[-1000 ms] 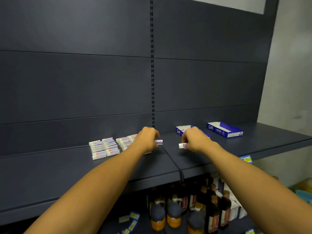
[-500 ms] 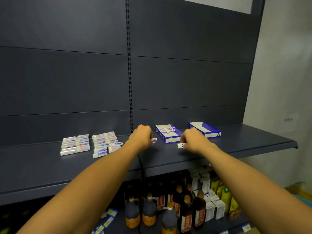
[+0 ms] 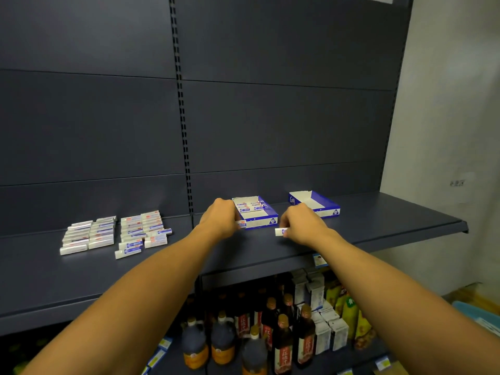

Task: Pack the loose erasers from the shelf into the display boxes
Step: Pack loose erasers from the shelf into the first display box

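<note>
Left hand (image 3: 220, 221) pinches 1 eraser (image 3: 241, 224), long axis crosswise, box (image 3: 255, 212) just at its 2 o'clock; right hand (image 3: 300, 226) clamps another (image 3: 280, 231).

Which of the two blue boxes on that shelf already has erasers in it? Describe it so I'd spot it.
On the dark shelf, two open blue display boxes sit near the back panel. The partly filled box is the left one, just beyond the left hand; unlike the empty box to its right, it holds erasers at its back.
</note>
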Demonstrator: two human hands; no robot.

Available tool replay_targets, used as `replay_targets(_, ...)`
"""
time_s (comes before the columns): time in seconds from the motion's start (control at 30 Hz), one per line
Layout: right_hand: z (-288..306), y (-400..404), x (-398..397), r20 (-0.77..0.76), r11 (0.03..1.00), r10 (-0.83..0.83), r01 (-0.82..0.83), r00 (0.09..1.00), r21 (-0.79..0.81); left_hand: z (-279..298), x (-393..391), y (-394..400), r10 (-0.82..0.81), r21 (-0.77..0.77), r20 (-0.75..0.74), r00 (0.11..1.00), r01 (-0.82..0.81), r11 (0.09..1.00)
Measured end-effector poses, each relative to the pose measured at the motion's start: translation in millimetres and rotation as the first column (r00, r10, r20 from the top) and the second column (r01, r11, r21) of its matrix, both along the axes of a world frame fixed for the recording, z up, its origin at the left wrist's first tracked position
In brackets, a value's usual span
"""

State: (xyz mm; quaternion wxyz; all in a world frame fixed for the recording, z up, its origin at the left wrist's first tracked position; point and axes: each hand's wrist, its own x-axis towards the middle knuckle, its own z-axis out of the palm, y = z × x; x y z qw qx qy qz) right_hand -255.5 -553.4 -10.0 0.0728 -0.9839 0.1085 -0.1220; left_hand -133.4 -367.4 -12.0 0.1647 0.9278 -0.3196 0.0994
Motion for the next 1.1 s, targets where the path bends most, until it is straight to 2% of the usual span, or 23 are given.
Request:
replay_targets(0.43,6,-45,82,-0.022,0.999,0.030,-0.031,0.999,-0.043,-4,75,-50,-0.024,0.012,-0.034,0.999,0.025,1.000)
replay_targets(0.7,6,-64,144,0.093,0.990,0.074,-0.084,0.993,0.109,-1,121,-71,-0.040,-0.038,-0.043,0.998,0.039,0.999)
replay_targets(0.83,-5,-77,169,0.072,0.986,0.091,-0.100,0.993,0.132,-6,135,-79,-0.046,-0.011,-0.038,0.998,0.046,0.999)
replay_targets(1.1,-19,-104,219,0.150,0.960,0.175,-0.203,0.973,0.192,-7,153,-98,0.008,-0.015,0.010,1.000,-0.008,1.000)
